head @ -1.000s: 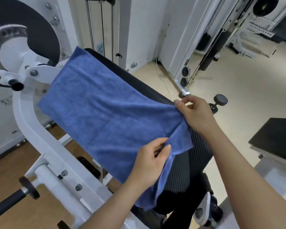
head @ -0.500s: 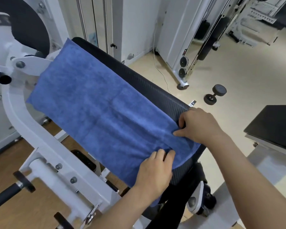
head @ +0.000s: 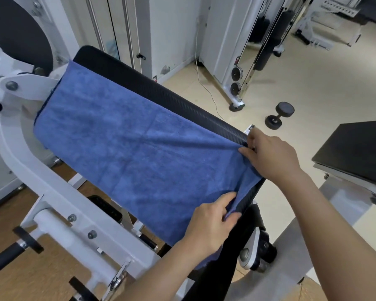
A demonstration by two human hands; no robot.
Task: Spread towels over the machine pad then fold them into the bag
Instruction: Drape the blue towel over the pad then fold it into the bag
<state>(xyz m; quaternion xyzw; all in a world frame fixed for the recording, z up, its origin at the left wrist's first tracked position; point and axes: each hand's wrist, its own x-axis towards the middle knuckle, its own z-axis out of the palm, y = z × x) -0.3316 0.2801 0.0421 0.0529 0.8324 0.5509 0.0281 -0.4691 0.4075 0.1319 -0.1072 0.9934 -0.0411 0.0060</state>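
towel (head: 128,153) lay spread over pad (head: 139,77) | left hand (head: 213,222) pinched near corner, hem hidden behind wrist | right hand (head: 271,157) pinched far corner

Bare left hand (head: 211,223) and bare right hand (head: 272,158) on bare forearms (head: 339,224).

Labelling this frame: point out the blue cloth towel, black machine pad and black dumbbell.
Blue cloth towel (head: 128,153): head view, centre.
Black machine pad (head: 161,96): head view, bare far edge.
Black dumbbell (head: 285,109): head view, upper weight.
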